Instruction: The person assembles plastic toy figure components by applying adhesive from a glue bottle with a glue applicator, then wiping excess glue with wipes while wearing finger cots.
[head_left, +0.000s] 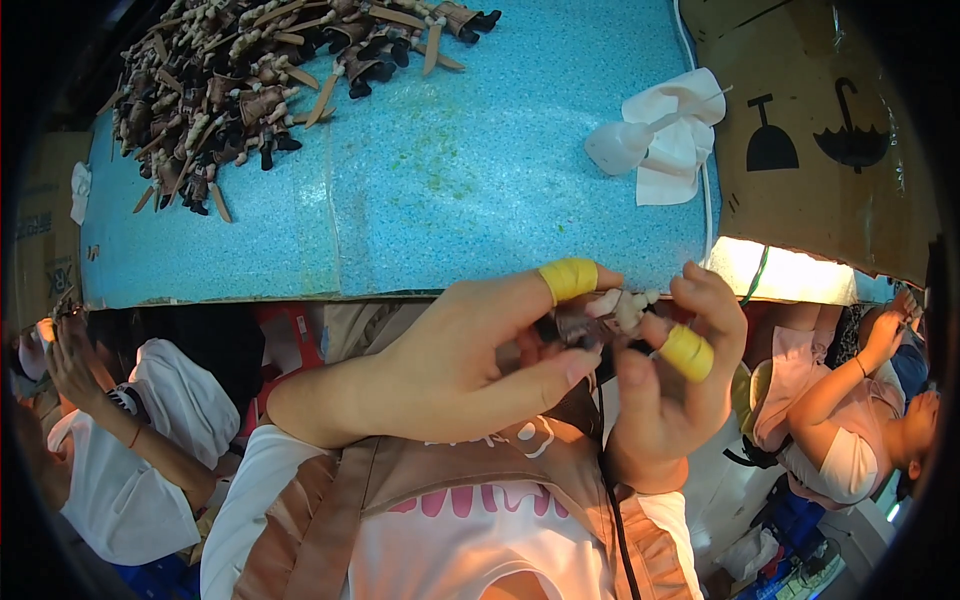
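Just past the table's near edge, in front of my chest, my left hand (500, 335) closes round a small toy figure (622, 312) with pale limbs and a darker body. Yellow tape wraps one finger of that hand. My right hand (690, 360), also with a yellow-taped finger, has its fingers curled at the figure's other side and seems to pinch its pale part. Fingers cover much of the figure, so its details are hidden. Many similar figures with brown clothes, black boots and tan flat pieces lie in a pile (250, 105) at the table's far left.
The blue table (450, 200) spans the far side. Upon its right part lie a white cloth (670, 165) and a translucent squeeze bottle (618, 147) with a thin nozzle. A cardboard box (810, 120) stands at the right. Co-workers sit on the left (130, 440) and right (840, 420).
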